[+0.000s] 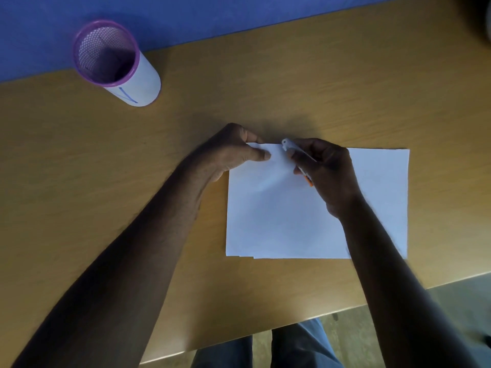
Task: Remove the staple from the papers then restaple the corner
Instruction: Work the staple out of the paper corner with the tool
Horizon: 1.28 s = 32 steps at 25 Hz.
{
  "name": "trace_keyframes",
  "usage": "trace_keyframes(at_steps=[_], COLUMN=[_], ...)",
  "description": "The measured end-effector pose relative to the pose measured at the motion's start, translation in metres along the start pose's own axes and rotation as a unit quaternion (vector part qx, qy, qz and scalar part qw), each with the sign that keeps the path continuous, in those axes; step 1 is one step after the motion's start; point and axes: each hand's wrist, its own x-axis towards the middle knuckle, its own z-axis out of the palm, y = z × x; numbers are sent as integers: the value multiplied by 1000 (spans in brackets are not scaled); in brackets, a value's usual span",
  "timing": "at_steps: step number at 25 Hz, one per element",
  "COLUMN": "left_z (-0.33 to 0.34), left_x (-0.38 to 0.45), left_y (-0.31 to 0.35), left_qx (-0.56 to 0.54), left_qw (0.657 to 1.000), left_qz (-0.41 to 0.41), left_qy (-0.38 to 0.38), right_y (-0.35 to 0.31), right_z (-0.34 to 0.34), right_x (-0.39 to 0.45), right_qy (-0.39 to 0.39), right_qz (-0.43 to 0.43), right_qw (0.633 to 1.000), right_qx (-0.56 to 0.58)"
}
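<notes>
— Head view, looking down: papers (292,213), a thin white stack, flat on table (265,88) near the front edge. Light, floppy?

— Light and limp, by the look. Would slide on that smooth wood unless pinned. Near edges slightly fanned, so several sheets, not squared up.

— Held where?

— Far left corner. Left hand (231,152) closed over it, thumb on top, fingers curled past the far edge; pinching or only pressing, hard to tell. Right spot anyway: close to where a staple would sit, stops the corner lifting or tearing.

— Right hand (326,173)?

— Closed round a small tool (289,146), pale metal tip sticking out past the fingers, a bit of orange showing low by the palm. Tip down at the far edge of the papers, just beside the left thumb. Stapler or remover, cannot say.

— Staple itself?

— Not visible. Too small, or hidden under the fingers. So no telling whether out or in.

— Risk?

— Thin paper, tears easily at a corner if pried sideways. Best kept flat, with a gentle straight pull.

— Anything else about?

— Purple mesh cup (111,59), far left, well apart. Looks empty from above.
</notes>
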Motion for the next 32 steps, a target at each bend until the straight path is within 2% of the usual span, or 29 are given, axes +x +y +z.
trace_keyframes(at_steps=[4, 8, 10, 15, 32], left_z=[-2, -4, -3, 0, 0], left_x=[1, 1, 1, 0, -1], left_y=[0, 2, 2, 2, 4], left_qx=[-4, -2, -9, -6, -8], left_qw=[1000, 1000, 1000, 1000, 1000], left_qz=[-2, -4, -5, 3, -8], left_qy=[-19, -25, -23, -15, -13], right_y=[5, 9, 13, 17, 18], right_z=[3, 13, 20, 24, 23], right_x=[-8, -22, -27, -28, -28], right_qy=[5, 55, 74, 99, 106], right_qz=[-26, -140, -170, -173, -187], right_qw=[999, 974, 958, 952, 948], right_qx=[-44, -171, -218, -231, -233])
